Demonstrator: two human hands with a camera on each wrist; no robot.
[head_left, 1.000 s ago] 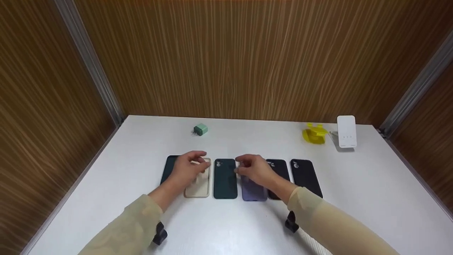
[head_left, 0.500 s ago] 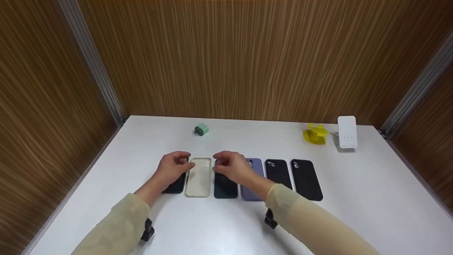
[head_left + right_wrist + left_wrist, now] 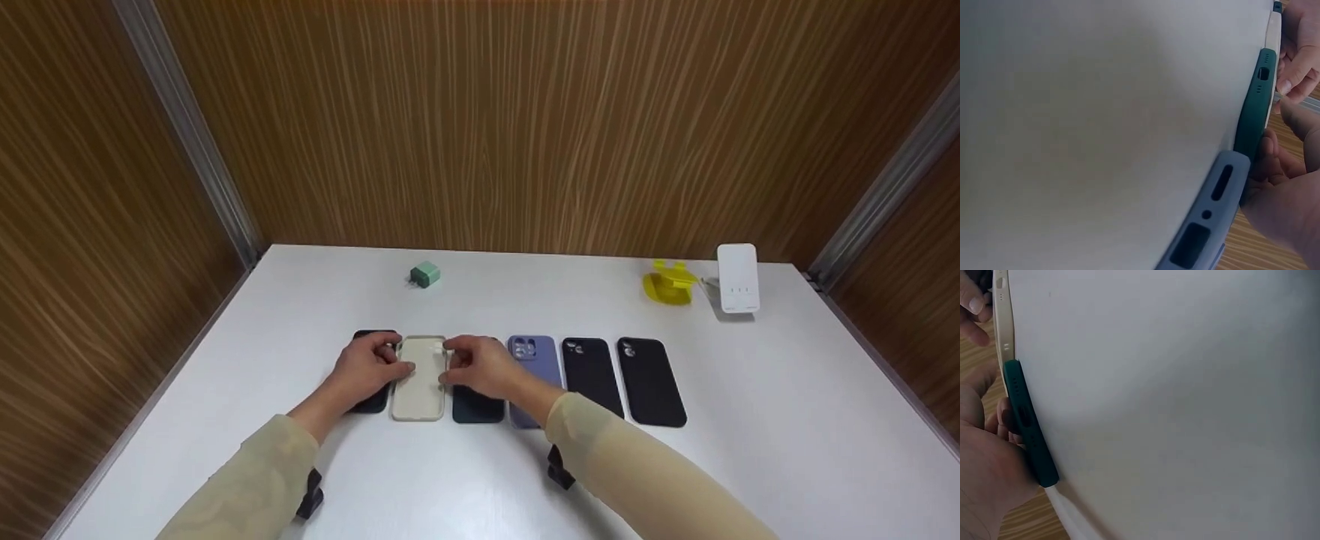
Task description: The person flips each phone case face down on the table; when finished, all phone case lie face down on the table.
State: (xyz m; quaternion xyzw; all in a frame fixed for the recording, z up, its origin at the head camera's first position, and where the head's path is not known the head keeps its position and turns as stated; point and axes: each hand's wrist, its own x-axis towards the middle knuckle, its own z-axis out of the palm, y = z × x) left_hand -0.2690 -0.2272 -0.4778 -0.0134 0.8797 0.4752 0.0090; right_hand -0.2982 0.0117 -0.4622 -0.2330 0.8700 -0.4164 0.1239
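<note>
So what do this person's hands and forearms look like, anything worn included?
The left hand and right hand show no gloves. The left sleeve and right sleeve are pale yellow-beige, ending short of the wrists. A small black attachment shows beneath the left sleeve, with a similar one under the right; finer details are too small to tell.

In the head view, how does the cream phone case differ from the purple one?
The cream case is off-white; the purple case is lavender. The cream case lies between the left hand and right hand; the purple case is partly hidden behind the right wrist. Both lie in the same row on the white table.
</note>
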